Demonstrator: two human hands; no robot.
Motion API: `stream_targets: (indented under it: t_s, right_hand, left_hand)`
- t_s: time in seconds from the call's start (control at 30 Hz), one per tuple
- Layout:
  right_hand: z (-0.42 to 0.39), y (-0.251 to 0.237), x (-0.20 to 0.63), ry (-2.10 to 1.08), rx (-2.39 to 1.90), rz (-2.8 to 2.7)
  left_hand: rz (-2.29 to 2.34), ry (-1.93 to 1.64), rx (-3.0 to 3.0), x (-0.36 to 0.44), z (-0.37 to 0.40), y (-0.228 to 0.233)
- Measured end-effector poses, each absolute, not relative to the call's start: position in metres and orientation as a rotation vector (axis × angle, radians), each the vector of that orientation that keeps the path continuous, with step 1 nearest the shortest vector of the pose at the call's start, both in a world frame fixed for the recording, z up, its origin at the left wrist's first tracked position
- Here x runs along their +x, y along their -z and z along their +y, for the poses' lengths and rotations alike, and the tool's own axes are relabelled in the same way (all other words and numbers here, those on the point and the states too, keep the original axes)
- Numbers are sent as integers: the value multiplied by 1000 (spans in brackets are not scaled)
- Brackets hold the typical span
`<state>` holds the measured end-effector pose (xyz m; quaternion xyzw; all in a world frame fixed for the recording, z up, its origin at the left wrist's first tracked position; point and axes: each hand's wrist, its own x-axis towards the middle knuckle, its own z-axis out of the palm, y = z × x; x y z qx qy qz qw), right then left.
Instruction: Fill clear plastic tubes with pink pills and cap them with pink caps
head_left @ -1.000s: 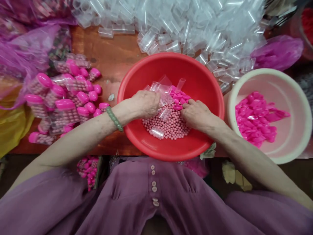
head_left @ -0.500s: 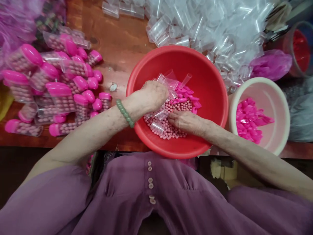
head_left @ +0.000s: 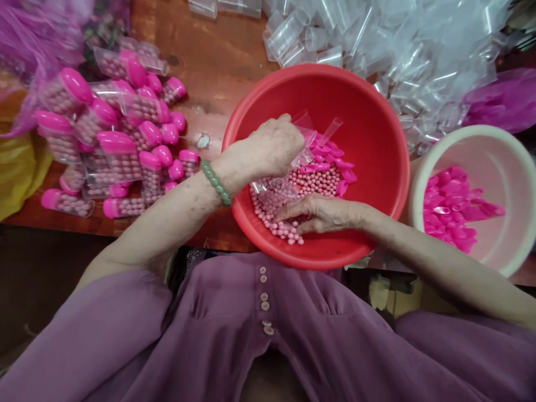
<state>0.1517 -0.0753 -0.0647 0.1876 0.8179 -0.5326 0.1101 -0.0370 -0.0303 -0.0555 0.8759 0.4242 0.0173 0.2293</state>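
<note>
A red plastic basin [head_left: 368,117] sits in front of me, holding small pink beads [head_left: 312,181], several clear plastic tubes [head_left: 330,129] and pink caps [head_left: 330,153]. My left hand [head_left: 274,146], with a green bead bracelet at the wrist, is closed around clear tubes above the beads. My right hand [head_left: 318,214] lies low on the beads at the near side of the basin, fingers curled; what it holds is hidden.
A heap of bead-filled tubes with pink caps [head_left: 117,145] lies on the wooden table [head_left: 209,67] at left. Empty clear tubes [head_left: 377,39] are piled at the back. A pale bowl [head_left: 419,184] of pink caps stands at right. Pink bags [head_left: 502,100] lie nearby.
My right hand has slid from the pink caps down toward the near side of the bead pile. My left hand has stayed over the tubes, lifting slightly. The view has shifted.
</note>
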Motion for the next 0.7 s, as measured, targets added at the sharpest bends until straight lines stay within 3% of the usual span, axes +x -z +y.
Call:
stream_targets:
  t_s: [0.2, 0.3, 0.5, 0.7]
  right_hand:
    - [-65, 43, 161, 1801, 771, 2317]
    - [-63, 31, 166, 1791, 881, 2444]
    - [-62, 12, 176, 1955, 1075, 2671]
    - [-66, 2, 169, 1995, 1189, 2751]
  left_hand:
    - [1169, -14, 2414, -37, -32, 48]
    - [1008, -238, 2302, -47, -34, 50]
    - [703, -582, 1437, -55, -69, 31]
    - [767, -842, 1354, -33, -94, 35]
